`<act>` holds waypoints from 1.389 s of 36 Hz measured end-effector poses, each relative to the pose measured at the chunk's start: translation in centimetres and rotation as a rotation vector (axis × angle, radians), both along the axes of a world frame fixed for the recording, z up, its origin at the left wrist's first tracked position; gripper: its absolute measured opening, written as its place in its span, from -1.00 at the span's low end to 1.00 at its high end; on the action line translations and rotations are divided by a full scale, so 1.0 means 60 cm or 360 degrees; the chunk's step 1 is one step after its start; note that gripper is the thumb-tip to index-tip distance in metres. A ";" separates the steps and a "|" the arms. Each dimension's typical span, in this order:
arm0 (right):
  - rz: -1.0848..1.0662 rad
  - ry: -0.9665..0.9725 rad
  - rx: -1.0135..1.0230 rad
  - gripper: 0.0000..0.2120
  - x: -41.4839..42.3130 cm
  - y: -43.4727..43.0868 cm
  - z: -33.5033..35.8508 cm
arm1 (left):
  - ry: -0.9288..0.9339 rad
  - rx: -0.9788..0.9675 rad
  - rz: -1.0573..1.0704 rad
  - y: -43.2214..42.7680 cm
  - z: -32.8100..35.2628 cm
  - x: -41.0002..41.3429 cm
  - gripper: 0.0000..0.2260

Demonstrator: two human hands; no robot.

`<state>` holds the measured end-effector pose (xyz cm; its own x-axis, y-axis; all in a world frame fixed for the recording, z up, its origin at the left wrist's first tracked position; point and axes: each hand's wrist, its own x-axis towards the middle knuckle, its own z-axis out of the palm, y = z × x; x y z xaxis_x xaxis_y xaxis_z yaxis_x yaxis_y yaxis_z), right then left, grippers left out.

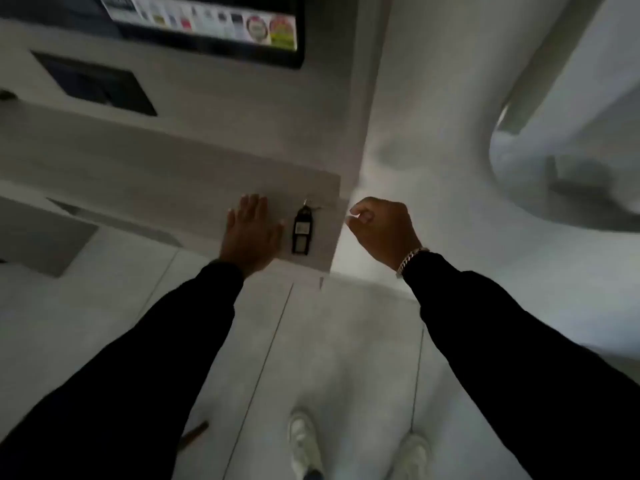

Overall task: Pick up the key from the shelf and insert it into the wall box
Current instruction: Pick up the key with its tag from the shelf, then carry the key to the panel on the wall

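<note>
The key [302,227], on a black tag with a small metal ring, lies flat near the right end of a pale shelf [145,168]. My left hand [250,232] rests palm down on the shelf just left of the key, fingers together and flat, holding nothing. My right hand [377,230] hovers just past the shelf's right edge, to the right of the key, with fingers loosely curled and nothing in them. The frame is blurred. I cannot tell which dark panel is the wall box.
A dark recessed panel [93,83] sits in the wall above the shelf at left. A screen with coloured icons [214,26] hangs above. A white curved wall [450,133] stands to the right. My white shoes [304,441] stand on a pale tiled floor below.
</note>
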<state>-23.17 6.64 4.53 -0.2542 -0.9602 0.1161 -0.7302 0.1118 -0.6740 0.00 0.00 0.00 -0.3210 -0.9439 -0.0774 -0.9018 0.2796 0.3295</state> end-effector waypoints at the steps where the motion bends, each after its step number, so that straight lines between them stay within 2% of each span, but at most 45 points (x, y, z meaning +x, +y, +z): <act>1: 0.0002 -0.0029 0.0000 -0.93 0.008 -0.008 -0.011 | -0.0010 0.0005 0.0029 -0.011 -0.010 0.001 -0.33; 4: -0.0048 -0.0041 0.0051 -0.85 0.050 -0.028 -0.033 | -0.0110 -0.0062 0.0014 -0.037 -0.027 0.007 -0.30; 8: -0.0172 -0.0111 0.0136 -0.63 0.098 -0.050 -0.049 | -0.0178 -0.0153 -0.0065 -0.053 -0.043 0.001 -0.25; 11: -0.0185 -0.0036 0.0201 -0.67 0.132 -0.069 -0.051 | -0.0229 -0.0120 -0.0105 -0.065 -0.045 0.002 -0.26; 14: -0.0232 -0.0012 0.0313 -0.52 0.148 -0.081 -0.049 | -0.0250 -0.0131 -0.0147 -0.066 -0.045 0.002 -0.27; 18: -0.0267 -0.0046 0.0380 -0.48 0.149 -0.096 -0.054 | -0.0264 -0.0124 -0.0178 -0.066 -0.042 0.003 -0.26; 20: -0.0293 -0.0116 0.0368 -0.53 0.143 -0.099 -0.058 | -0.0259 -0.0130 -0.0199 -0.066 -0.041 0.005 -0.25; 22: -0.0345 -0.0137 0.0360 -0.66 0.133 -0.099 -0.065 | -0.0253 -0.0151 -0.0233 -0.066 -0.042 0.006 -0.23; 24: -0.0385 -0.0234 0.0390 -0.68 0.124 -0.094 -0.068 | -0.0242 -0.0171 -0.0264 -0.066 -0.043 0.007 -0.22; 27: -0.0517 -0.0643 0.0503 -0.67 0.112 -0.085 -0.061 | -0.0212 -0.0185 -0.0316 -0.062 -0.043 0.007 -0.23; 31: -0.0641 -0.1505 0.0570 -0.78 0.099 -0.058 -0.033 | -0.0233 -0.0133 -0.0393 -0.038 -0.041 -0.004 -0.23; 33: -0.0611 -0.1675 0.0594 -0.88 0.091 -0.032 -0.013 | -0.0230 -0.0064 -0.0404 -0.023 -0.034 -0.012 -0.24; 36: -0.0609 -0.1734 0.0582 -0.94 0.071 0.015 0.016 | -0.0196 0.0079 -0.0410 0.004 -0.012 -0.023 -0.24; 38: -0.0577 -0.1738 0.0540 -0.96 0.053 0.050 0.041 | -0.0073 0.0086 -0.0368 0.030 0.012 -0.034 -0.24; 41: -0.0549 -0.1667 0.0494 -0.96 0.026 0.113 0.081 | 0.0191 -0.0018 -0.0331 0.073 0.061 -0.068 -0.26; 44: -0.0534 -0.1678 0.0397 -0.92 -0.005 0.185 0.122 | 0.0427 -0.0152 -0.0437 0.116 0.110 -0.115 -0.31; 50: -0.0513 -0.1705 0.0238 -0.96 -0.071 0.341 0.187 | 0.0636 -0.0451 -0.0778 0.211 0.216 -0.218 -0.37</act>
